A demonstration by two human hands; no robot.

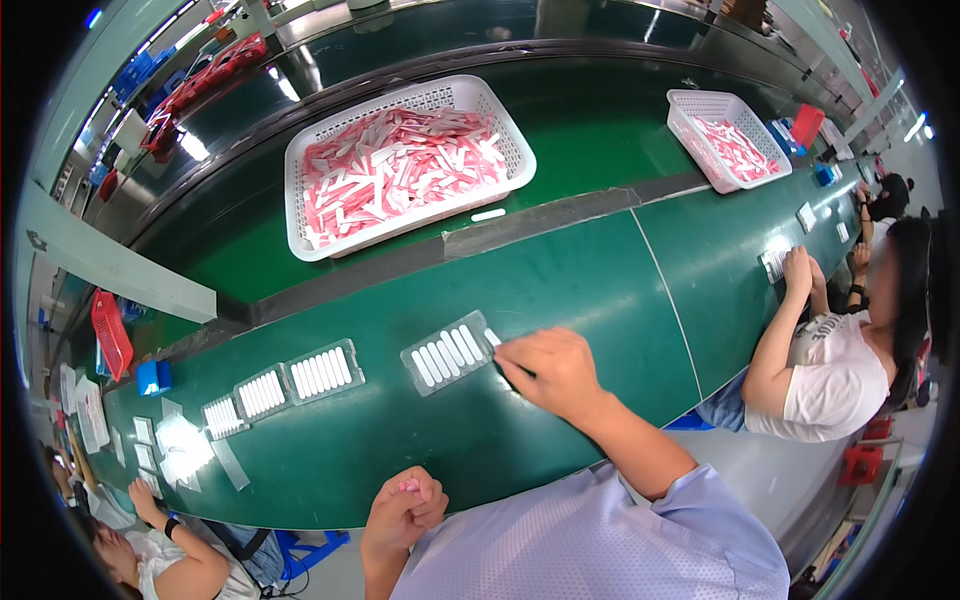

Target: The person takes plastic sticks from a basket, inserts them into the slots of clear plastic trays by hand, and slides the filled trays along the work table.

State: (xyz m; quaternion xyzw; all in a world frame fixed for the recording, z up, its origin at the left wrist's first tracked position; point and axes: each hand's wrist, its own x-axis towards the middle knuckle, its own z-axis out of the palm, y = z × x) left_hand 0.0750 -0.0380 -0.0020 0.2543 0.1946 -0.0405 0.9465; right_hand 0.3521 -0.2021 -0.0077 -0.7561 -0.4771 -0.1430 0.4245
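A clear plastic tray (445, 352) with several slim white sticks (433, 364) side by side lies on the green table in front of me. At its right end my right hand (550, 368) pinches one more white stick (492, 338) between thumb and fingertips. Closer to my body, my left hand (408, 503) is closed around a small bunch of pink-and-white sticks (410, 486); only their pink ends show. Left of the tray, two filled trays (325, 371) (262, 394) lie in a row, with a smaller one (222, 416) beyond.
A white perforated basket (524, 165) heaped with pink-and-white sticks stands behind a dark ledge (540, 214), one loose stick (488, 214) beside it. A second basket (690, 140) is at the far right. Co-workers sit at right (835, 370) and lower left (185, 565).
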